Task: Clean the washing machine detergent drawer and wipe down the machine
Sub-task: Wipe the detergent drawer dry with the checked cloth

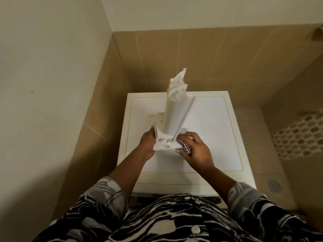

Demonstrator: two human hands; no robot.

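Matt plastic drawer (176, 110), checked cloth (184, 145).

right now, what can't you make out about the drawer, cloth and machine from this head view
All in the head view:
1. Compartments of the white plastic detergent drawer: turned away from the camera.
2. Most of the red-and-white checked cloth: bunched under the right hand.
3. Fingers of the left hand: behind the drawer.
4. Front of the white washing machine: hidden below its top and by the patterned shirt.

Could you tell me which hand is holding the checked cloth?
The right hand: it grips the checked cloth against the drawer, while the left hand grips only the drawer.
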